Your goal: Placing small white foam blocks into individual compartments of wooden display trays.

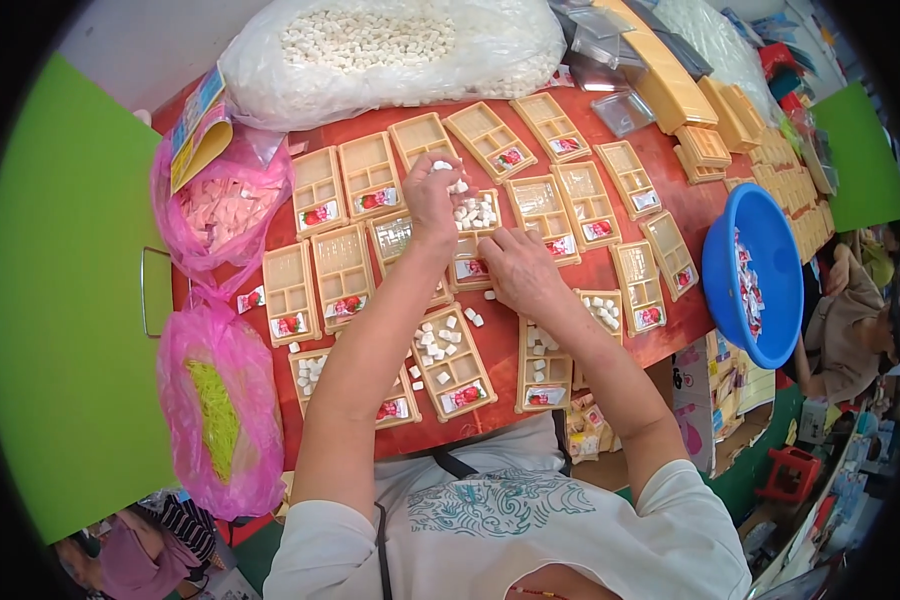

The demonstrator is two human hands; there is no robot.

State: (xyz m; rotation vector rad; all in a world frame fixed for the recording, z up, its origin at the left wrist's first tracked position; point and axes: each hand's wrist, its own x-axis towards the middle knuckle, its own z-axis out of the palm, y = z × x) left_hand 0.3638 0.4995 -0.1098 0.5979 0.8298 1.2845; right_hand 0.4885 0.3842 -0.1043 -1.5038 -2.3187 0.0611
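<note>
My left hand [432,200] is closed around several small white cubes [457,187], which show at its fingers. It hovers above a beige compartment tray [470,268] whose large section is heaped with more white cubes [475,211]. Over the near part of the same tray, my right hand [518,268] has its fingers bunched and pointing down; what they hold, if anything, is hidden. Closer to me, another beige tray [456,372] has loose white cubes in it, with a red-and-white packet [463,398] in one small section.
Rows of similar trays [342,262] cover the red table [560,285]. A clear bag of white cubes [370,50] lies at the back. Pink bags [270,400] hang at the left edge. A blue basin [750,200] with packets stands right, near stacked beige trays [660,75].
</note>
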